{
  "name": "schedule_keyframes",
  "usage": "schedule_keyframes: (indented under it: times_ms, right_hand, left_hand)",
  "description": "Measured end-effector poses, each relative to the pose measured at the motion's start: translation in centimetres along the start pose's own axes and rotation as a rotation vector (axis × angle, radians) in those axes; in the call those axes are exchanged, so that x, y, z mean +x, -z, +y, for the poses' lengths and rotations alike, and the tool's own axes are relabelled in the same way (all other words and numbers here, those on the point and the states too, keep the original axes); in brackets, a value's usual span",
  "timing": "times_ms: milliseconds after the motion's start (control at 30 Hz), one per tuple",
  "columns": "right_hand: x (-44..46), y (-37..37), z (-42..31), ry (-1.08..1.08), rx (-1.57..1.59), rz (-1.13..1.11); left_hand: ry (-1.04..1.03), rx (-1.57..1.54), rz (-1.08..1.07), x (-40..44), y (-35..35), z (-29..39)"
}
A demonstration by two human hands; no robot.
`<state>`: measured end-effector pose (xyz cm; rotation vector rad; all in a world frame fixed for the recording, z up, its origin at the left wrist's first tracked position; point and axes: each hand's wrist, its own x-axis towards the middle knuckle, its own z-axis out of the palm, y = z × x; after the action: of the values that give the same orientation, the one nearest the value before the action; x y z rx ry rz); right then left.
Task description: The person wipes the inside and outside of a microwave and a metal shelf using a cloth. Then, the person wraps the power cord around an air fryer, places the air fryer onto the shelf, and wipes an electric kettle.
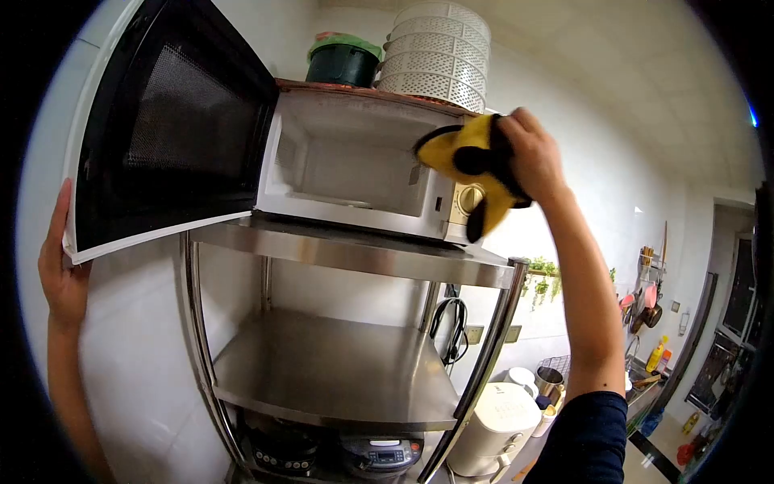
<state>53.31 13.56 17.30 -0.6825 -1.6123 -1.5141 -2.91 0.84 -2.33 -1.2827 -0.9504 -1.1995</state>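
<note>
A white microwave [355,161] stands on the top shelf of a steel rack, and its door [185,121] hangs wide to the left. My left hand [64,270] grips the lower outer corner of that door, fingers along its white edge. Raised at the right front of the microwave, my right hand [534,157] is closed around a yellow cloth with black edging [476,161]. The bunched cloth hangs in front of the control panel, covering part of it, with the dial [469,198] partly showing. Inside the cavity, light-coloured walls and floor are visible.
On top of the microwave sit a stack of white perforated baskets [435,56] and a dark green pot [344,63]. The steel rack [339,363] has a rice cooker [380,456] below. A cream appliance [496,427] stands at its right. A black cable [451,323] hangs behind.
</note>
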Motion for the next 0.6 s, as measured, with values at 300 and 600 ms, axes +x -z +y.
schedule_keyframes:
  times_ms: [300, 600]
  right_hand:
    - [-4.8, 0.0, 2.8, -0.142, -0.094, -0.226]
    - [-6.6, -4.5, -5.3, 0.163, 0.129, -0.601]
  left_hand:
    - [-0.06, -0.011, -0.006, -0.3, -0.4, -1.0]
    - [0.02, -0.078, 0.016, -0.6, -0.5, -0.7]
